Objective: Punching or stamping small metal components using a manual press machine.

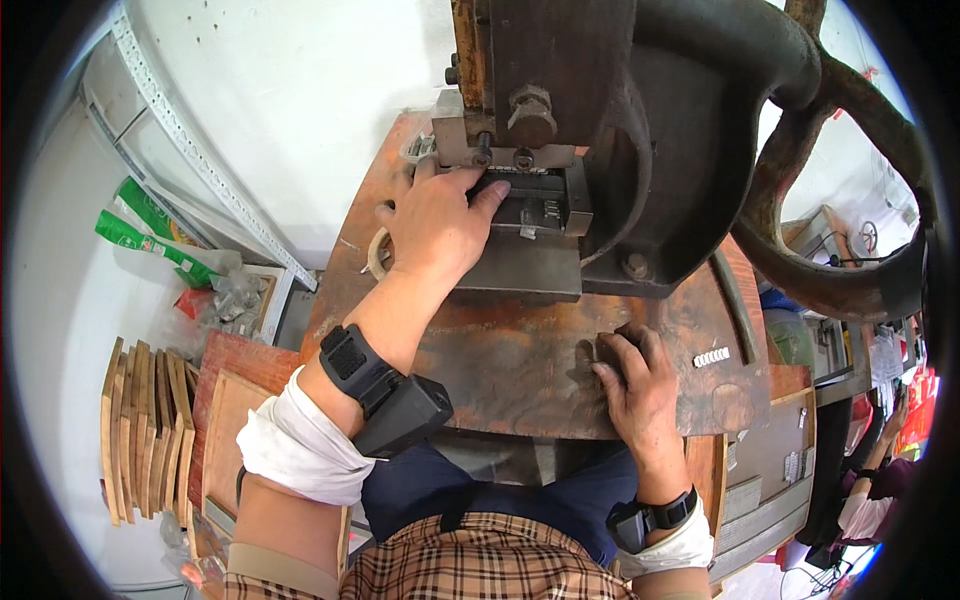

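My left hand (pixel 438 218) reaches into the die (pixel 530 187) of a dark metal press. Its fingers are spread, with the thumb stretched along the die and the index finger at the row of small metal pieces under the upper block; the fingertips are partly hidden. On the wooden bench my right hand (pixel 642 385) rests with bent, parted fingers and nothing visible in them. A short toothed strip of pale metal (pixel 712 357) lies to its right. A small clear scrap (pixel 528 231) hangs at the die's front edge.
The press frame (pixel 700 130) and its large curved wheel (pixel 850 290) fill the right. A metal bar (pixel 735 305) lies on the bench top (pixel 480 370). A tape roll (pixel 379 252) sits by my left wrist. Wooden boards (pixel 150 430) stand at left; a tray (pixel 775 470) at right.
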Available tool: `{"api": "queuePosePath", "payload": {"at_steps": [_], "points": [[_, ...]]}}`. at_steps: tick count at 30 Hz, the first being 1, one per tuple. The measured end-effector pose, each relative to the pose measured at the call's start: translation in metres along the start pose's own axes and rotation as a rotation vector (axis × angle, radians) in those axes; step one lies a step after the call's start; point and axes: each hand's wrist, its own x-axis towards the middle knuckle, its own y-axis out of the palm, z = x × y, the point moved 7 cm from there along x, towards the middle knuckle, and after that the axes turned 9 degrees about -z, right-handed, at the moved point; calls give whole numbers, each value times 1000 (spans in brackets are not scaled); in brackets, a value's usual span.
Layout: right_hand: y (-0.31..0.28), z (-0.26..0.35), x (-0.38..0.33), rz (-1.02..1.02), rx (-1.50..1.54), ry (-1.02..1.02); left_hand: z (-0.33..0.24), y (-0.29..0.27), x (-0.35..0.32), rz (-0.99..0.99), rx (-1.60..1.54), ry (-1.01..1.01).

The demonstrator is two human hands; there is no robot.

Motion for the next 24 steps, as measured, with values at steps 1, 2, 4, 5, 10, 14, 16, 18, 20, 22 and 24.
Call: {"api": "queuePosePath", "payload": {"at_steps": [1, 2, 4, 5, 10, 14, 16, 18, 20, 22, 24], "points": [[0, 0, 0, -5, -9, -7, 1, 3, 0, 35, -18, -28], [0, 0, -2, -4, -9, -4, 2, 4, -1, 38, -18, -28], [-2, 1, 0, -10, 0, -2, 8, 4, 0, 14, -25, -62], [-2, 2, 0, -12, -2, -3, 9, 4, -1, 12, -27, -60], [-1, 2, 0, 0, 2, 6, 5, -9, -5, -176, 2, 60], [-1, 3, 0, -5, -7, 2, 5, -4, -3, -67, -35, 21], [0, 2, -1, 12, -5, 11, 4, -4, -3, -57, -54, 58], [-1, 2, -1, 16, -13, 8, 7, -2, 1, -33, -67, 24], [0, 3, 0, 18, -23, 5, 9, 0, 1, -10, -82, -9], [0, 4, 1, 20, -17, 7, 5, -2, 0, -33, -70, 14], [1, 4, 1, 24, -29, 4, 9, 0, 3, 1, -87, 5]]}}
